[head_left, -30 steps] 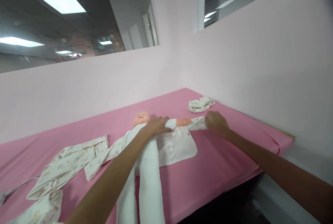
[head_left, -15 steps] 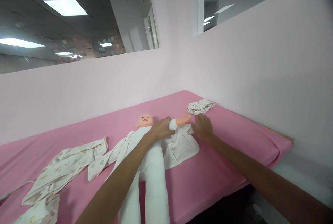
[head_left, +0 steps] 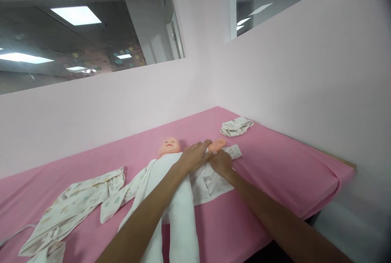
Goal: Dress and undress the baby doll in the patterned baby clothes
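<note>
A baby doll (head_left: 170,145) with a white cloth body lies on its back, its legs toward me. My left hand (head_left: 195,157) is closed around the doll's right-side arm. The bare plastic forearm (head_left: 216,145) sticks out beyond my fingers. Just below that forearm is my right hand (head_left: 221,163), curled close against my left fingertips; what it pinches is hidden. A light baby shirt (head_left: 210,187) is spread under the doll. One printed sleeve (head_left: 116,200) reaches out on the left, and the other sleeve (head_left: 236,151) shows past my right hand.
The pink-covered table (head_left: 275,165) runs into a corner of white walls (head_left: 293,71). A folded printed cloth (head_left: 236,127) lies near the right wall. Printed baby clothes (head_left: 76,202) are laid out at left, near a pale cord (head_left: 18,232). The table's front edge drops off at lower right.
My right hand has moved left and down, from beside the sleeve to the doll's forearm. The sleeve now extends farther right. My left hand has shifted slightly right along the arm.
</note>
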Available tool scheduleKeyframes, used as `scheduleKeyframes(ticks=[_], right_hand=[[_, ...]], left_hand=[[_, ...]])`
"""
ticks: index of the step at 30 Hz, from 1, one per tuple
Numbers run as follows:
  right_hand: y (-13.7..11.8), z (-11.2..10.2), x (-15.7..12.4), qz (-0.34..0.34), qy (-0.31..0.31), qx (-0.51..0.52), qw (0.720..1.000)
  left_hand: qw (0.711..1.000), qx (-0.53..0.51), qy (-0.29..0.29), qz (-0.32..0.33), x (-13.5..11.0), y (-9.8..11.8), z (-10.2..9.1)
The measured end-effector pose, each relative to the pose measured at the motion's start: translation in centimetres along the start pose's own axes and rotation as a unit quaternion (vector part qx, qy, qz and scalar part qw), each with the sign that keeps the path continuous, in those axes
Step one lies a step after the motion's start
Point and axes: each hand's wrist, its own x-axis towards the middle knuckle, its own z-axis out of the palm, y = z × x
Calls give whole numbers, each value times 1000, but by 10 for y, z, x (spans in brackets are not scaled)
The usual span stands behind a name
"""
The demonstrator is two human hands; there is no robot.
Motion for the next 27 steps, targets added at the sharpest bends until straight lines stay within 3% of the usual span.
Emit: scheduleKeyframes(ticks=[7, 13, 21, 27], right_hand=[[32, -24, 20, 104, 73, 129, 984], [30, -30, 17, 134, 118, 209, 961], [-5, -36, -24, 32, 140, 265, 953], [-23, -37, -32, -41, 125, 272, 953]], left_hand=[[999, 25, -40, -21, 10, -6, 7], [994, 15, -104, -30, 8, -10, 9], [995, 41, -80, -45, 15, -5, 14], [994, 35, -103, -23, 10, -1, 15]])
